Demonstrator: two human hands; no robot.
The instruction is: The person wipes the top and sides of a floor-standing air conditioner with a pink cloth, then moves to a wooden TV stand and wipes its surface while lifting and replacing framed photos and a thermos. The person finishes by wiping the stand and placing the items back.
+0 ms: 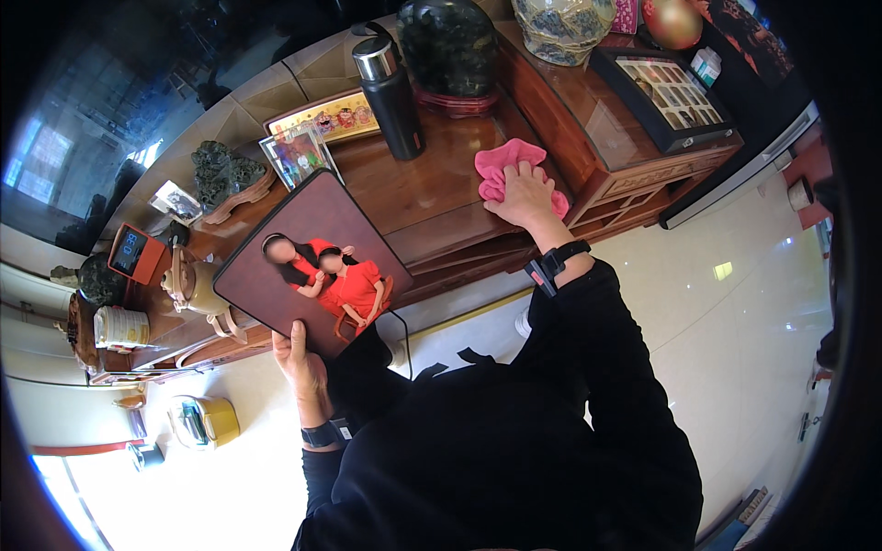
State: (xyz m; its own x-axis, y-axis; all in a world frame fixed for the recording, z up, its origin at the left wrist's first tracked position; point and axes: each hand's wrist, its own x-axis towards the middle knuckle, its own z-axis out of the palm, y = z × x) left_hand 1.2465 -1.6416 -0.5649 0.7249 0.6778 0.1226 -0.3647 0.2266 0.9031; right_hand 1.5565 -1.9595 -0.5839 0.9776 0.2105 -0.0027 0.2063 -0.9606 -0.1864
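My left hand (301, 361) grips the lower corner of a framed portrait (248, 279), its thumb on the front. Two people in red show in the portrait, which is tilted and held up in front of the cabinet. My right hand (525, 196) presses a crumpled pink cloth (506, 153) onto the polished wooden cabinet top (441, 196), close to the step up to the raised right section. Behind the cloth, a black vacuum flask (394, 110) with a steel lid stands upright. Part of the cabinet's front edge is hidden by the portrait.
A dark polished stone (448, 45) on a stand, small photo frames (300, 155) and a carved rock (224, 172) line the back. Leftward are a teapot (196, 279) and an orange digital clock (136, 253). A ceramic vase (561, 27) and a display case (661, 96) occupy the raised section.
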